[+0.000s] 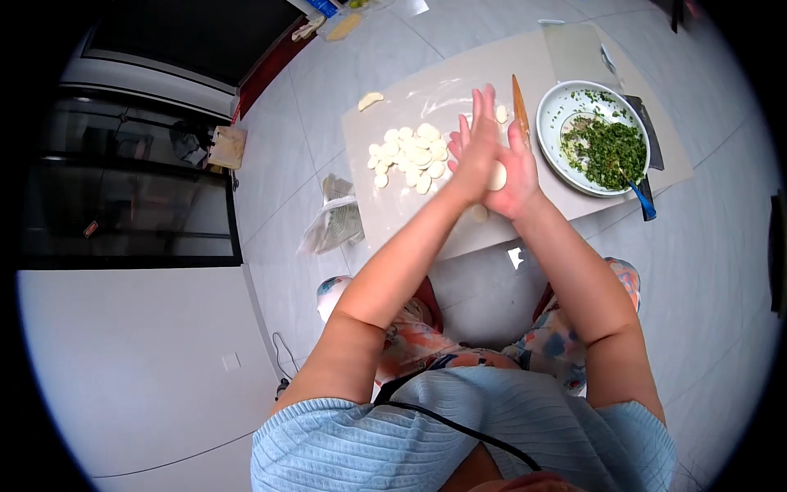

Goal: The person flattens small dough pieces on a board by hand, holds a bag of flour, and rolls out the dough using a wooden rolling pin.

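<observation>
My left hand (pixel 479 152) is flat with its fingers stretched forward, its palm side facing my right hand. My right hand (pixel 516 180) is turned up and carries a pale round dough piece (pixel 498 175) on its palm, partly covered by the left hand. Left of the hands lies a cluster of small dough pieces (pixel 407 156) on the floured board (pixel 385 221). Single dough pieces also lie near the fingers and below the wrists. Just beyond the right fingertips is a tapered wooden rolling pin (pixel 519 105).
At the right stands a white bowl (pixel 544 152) of chopped greens (pixel 615 152) with a blue-handled utensil (pixel 642 197). A dark flat blade-like thing (pixel 646 131) lies partly under it. A folded dumpling (pixel 370 101) sits at the far left; a plastic bag (pixel 334 221) is beside the board.
</observation>
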Demonstrator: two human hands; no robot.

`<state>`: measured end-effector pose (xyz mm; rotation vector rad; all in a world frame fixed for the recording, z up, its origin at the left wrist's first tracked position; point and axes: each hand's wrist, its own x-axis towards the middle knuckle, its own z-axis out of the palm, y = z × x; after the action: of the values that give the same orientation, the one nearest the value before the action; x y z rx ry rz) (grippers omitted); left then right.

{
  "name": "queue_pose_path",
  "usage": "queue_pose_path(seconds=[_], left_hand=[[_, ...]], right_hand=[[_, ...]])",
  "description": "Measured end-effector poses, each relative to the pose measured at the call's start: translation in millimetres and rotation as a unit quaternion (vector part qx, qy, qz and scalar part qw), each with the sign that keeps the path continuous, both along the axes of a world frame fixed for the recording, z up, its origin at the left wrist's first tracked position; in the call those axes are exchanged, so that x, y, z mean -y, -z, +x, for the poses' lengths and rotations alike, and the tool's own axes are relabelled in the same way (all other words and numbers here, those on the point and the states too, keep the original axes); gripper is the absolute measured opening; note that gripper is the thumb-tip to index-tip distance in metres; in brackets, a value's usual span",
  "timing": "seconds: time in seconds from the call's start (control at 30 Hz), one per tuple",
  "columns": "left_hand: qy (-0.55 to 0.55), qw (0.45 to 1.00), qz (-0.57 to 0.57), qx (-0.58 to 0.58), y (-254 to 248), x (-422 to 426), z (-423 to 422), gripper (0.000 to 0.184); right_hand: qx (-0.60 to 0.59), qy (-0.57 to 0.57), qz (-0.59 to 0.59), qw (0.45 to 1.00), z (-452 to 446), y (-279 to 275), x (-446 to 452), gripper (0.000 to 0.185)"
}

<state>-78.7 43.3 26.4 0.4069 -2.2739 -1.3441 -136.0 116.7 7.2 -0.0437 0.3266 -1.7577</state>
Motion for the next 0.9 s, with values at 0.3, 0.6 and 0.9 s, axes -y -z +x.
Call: queue_pose_path(seconds=[0.3,0.6,0.9], left_hand=[[-0.064,0.994,-0.043,0.08,4,-5,49,0.027],[-0.184,0.944,0.041,0.272,70,47,89,0.02],[-0.105,0.951,-0.252,0.146,107,74,24,0.031]], right_hand=[[0.012,0.028,0.07,0.997,-5,15,10,0.092],[-0.101,0.079,0.263,0.956,-14,39,15,0.074],[-0.124,0.168,0.31,0.927,-34,33,9,0.049]])
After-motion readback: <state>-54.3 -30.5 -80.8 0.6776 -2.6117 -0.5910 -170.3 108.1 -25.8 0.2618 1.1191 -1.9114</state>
